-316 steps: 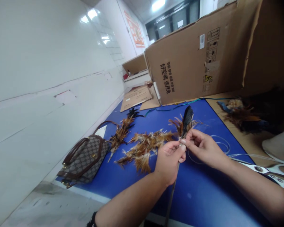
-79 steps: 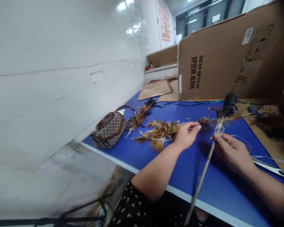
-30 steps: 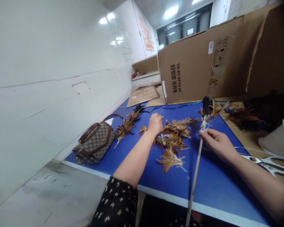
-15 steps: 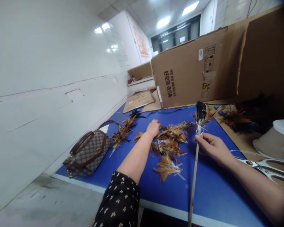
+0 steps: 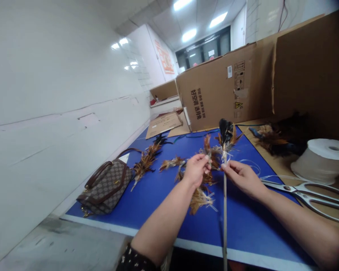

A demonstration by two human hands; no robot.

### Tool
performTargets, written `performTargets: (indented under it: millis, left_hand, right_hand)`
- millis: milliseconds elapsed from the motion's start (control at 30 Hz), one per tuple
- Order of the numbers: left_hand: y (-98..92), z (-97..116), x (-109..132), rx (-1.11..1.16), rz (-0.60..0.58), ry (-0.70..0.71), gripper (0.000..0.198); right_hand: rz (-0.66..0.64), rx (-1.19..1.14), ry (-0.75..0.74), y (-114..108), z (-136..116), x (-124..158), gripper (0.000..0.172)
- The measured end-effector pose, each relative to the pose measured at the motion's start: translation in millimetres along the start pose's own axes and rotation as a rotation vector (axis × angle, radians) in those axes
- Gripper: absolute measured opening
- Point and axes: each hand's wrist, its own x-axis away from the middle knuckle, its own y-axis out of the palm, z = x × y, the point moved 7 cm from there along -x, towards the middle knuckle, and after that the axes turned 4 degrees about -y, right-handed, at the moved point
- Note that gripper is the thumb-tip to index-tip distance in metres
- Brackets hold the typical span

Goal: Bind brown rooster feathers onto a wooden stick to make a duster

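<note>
Now my left hand pinches a small brown feather tuft, tips upward, just to the left of a stick. The stick's long axis runs from near to far over the tabletop, and its far end carries a black feather head. My right hand is the nearer one: it pinches the stick just below the white binding, with the forearm reaching from the near right.

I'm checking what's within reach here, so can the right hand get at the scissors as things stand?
Probably yes: the scissors lie beside the right forearm, and nothing seems to block the way. The right hand would likely have to release the stick first, though, since it is pinching that.
</note>
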Motion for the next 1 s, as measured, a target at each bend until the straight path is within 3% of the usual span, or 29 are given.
performTargets:
  millis: [100,200,567,1000]
  left_hand:
    - [32.8,-15,12,0.336,-0.087,-0.123,0.043]
    - [41.8,-22,14,0.396,-0.077,-0.17,0.04]
    - [35.3,-29,21,0.412,-0.036,-0.217,0.044]
    - [28.7,-34,23,0.356,-0.029,-0.141,0.038]
  right_hand:
    - [-0.055,-0.028,-0.022,7,0,1,0.047]
    - [-0.073,-0.059,-0.031,8,5,1,0.044]
    - [-0.117,0.001,-0.054,19,15,3,0.042]
    - [-0.107,0.032,-0.049,25,19,3,0.045]
